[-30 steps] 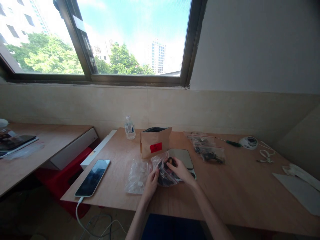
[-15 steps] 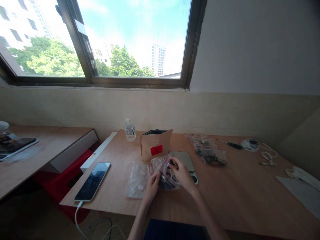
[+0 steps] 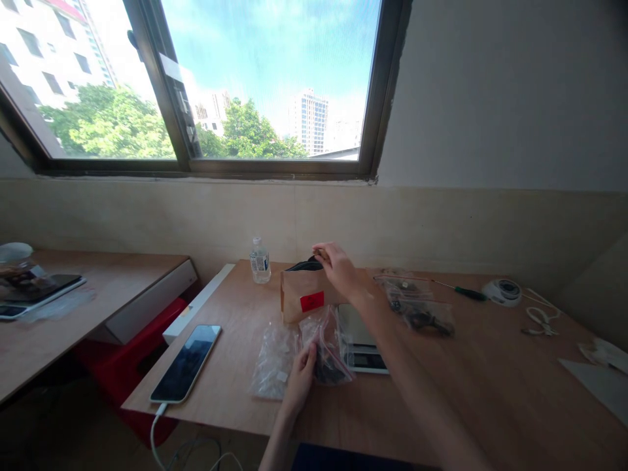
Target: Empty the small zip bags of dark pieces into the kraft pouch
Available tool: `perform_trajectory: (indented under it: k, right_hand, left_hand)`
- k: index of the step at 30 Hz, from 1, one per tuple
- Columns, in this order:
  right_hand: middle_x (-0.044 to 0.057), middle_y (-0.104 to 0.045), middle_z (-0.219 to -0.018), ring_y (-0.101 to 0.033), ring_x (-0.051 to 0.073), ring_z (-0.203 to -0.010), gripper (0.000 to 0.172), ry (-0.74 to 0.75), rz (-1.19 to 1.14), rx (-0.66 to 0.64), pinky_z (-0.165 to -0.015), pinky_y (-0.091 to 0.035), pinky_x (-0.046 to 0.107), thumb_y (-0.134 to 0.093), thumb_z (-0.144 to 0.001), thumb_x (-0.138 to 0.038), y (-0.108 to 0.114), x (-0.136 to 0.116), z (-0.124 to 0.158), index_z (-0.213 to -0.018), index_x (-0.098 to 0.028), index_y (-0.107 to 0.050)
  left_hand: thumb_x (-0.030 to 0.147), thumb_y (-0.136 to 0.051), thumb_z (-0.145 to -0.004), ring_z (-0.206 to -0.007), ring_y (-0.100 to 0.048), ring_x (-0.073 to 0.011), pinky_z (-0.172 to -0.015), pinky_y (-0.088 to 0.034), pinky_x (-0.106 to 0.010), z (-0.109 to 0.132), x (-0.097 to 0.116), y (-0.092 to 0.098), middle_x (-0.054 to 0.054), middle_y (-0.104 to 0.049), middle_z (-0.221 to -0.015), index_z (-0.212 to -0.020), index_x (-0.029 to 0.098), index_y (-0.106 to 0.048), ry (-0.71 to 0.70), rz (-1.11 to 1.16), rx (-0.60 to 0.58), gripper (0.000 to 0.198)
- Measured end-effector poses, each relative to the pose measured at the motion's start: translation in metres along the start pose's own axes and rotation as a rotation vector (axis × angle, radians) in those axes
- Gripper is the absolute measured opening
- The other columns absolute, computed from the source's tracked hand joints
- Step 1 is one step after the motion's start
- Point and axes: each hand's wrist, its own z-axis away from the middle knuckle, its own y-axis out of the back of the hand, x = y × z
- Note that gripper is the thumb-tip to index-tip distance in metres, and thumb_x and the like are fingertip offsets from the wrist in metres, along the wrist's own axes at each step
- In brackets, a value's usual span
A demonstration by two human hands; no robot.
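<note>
My left hand (image 3: 303,374) grips the edge of a clear zip bag (image 3: 330,353) with dark contents, low at the middle of the table. Above the open top of a brown paper pouch (image 3: 295,294) with a red label, my right hand (image 3: 338,265) is closed, its fingertips pinching something small and dark that I cannot make out. The pouch stands upright behind the zip bag. A flat scale (image 3: 360,327) lies partly under my right forearm. Left of the zip bag is another clear plastic bag (image 3: 275,360).
A phone (image 3: 186,363) with a cable lies at the left, and a water bottle (image 3: 260,260) stands behind. On the right are bagged parts (image 3: 426,318), a green screwdriver (image 3: 470,294), a white dome camera (image 3: 501,292) and a white cable (image 3: 540,322).
My right hand has moved up and back from the zip bag to above the pouch's opening. My left hand still holds the zip bag. The view has shifted slightly.
</note>
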Motion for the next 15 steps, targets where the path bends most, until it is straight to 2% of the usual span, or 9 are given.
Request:
perform_trajectory:
  k: [3, 5, 10, 15]
  right_hand:
    - [0.006, -0.06, -0.103, -0.056, 0.018, -0.1, 0.022, 0.046, 0.01, -0.133, -0.089, -0.043, 0.032, -0.044, -0.088, -0.015, -0.013, 0.01, 0.001, -0.103, -0.021, -0.058]
    - [0.005, -0.06, -0.104, -0.056, 0.016, -0.1, 0.024, 0.06, -0.021, -0.171, -0.089, -0.043, 0.03, -0.043, -0.087, -0.012, -0.015, 0.014, 0.007, -0.104, -0.021, -0.058]
    - [0.005, -0.061, -0.103, -0.057, 0.016, -0.098, 0.021, 0.079, -0.053, -0.168, -0.087, -0.043, 0.028, -0.046, -0.087, -0.016, -0.011, 0.011, 0.013, -0.104, -0.021, -0.059]
    - [0.009, -0.061, -0.104, -0.058, 0.02, -0.098, 0.023, 0.063, 0.083, -0.178, -0.086, -0.045, 0.034, -0.043, -0.09, -0.022, -0.015, 0.004, 0.012, -0.111, -0.02, -0.053]
  left_hand:
    - [0.056, -0.051, -0.079, -0.111, -0.056, -0.0268, -0.098, -0.039, -0.043, 0.0, 0.001, 0.0, -0.01, -0.065, -0.114, -0.118, 0.016, -0.06, -0.009, 0.006, -0.008, 0.056]
    - [0.055, -0.053, -0.079, -0.113, -0.054, -0.0265, -0.099, -0.039, -0.043, 0.0, 0.002, -0.001, -0.009, -0.066, -0.113, -0.118, 0.018, -0.06, -0.023, 0.013, -0.012, 0.055]
    - [0.055, -0.052, -0.079, -0.109, -0.057, -0.026, -0.098, -0.04, -0.043, 0.0, 0.003, -0.002, -0.009, -0.067, -0.111, -0.115, 0.016, -0.062, -0.028, 0.0, -0.02, 0.054]
    - [0.055, -0.052, -0.08, -0.111, -0.055, -0.0262, -0.098, -0.039, -0.041, 0.001, 0.004, -0.003, -0.01, -0.065, -0.114, -0.116, 0.014, -0.061, -0.032, -0.011, -0.022, 0.056]
